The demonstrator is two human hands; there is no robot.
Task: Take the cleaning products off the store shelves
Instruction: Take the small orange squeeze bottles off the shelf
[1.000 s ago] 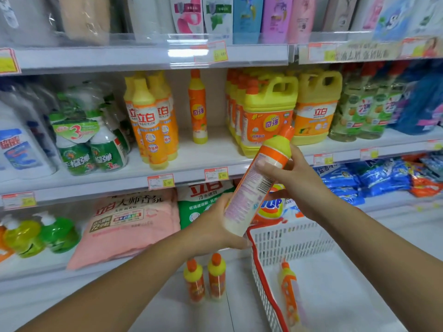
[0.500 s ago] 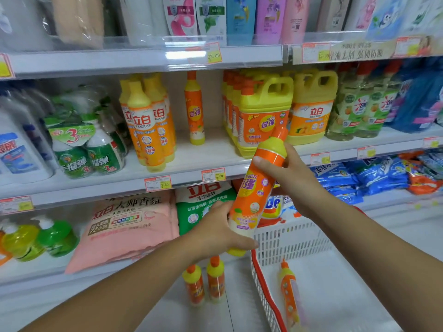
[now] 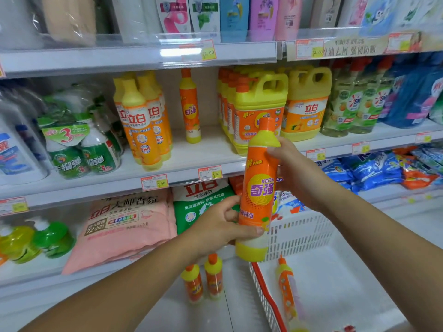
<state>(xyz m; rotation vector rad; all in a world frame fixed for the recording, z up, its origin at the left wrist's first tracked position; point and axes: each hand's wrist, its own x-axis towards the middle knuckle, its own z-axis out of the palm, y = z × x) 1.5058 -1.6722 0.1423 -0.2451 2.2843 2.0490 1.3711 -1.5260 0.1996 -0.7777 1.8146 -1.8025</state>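
Both hands hold one orange and yellow detergent bottle (image 3: 260, 188) nearly upright in front of the shelves, its front label facing me. My left hand (image 3: 220, 226) grips its lower part. My right hand (image 3: 294, 171) grips it just under the yellow shoulder. A single bottle of the same kind (image 3: 190, 109) stands on the middle shelf (image 3: 206, 154). Another one (image 3: 286, 293) lies in the white basket (image 3: 299, 233) with a red rim, below my right arm. Two more such bottles (image 3: 203, 281) stand on the floor beside the basket.
The middle shelf also carries tall yellow bottles (image 3: 143, 123), yellow jugs (image 3: 261, 109), green spray bottles (image 3: 79, 149) and clear green bottles (image 3: 354, 104). Pink (image 3: 124, 224) and green (image 3: 201, 202) powder bags lie on the lower shelf, blue packs (image 3: 374, 171) to the right.
The held bottle has turned in my hands from its back label to its front label and swung from tilted to nearly upright. Both hands stayed on it.
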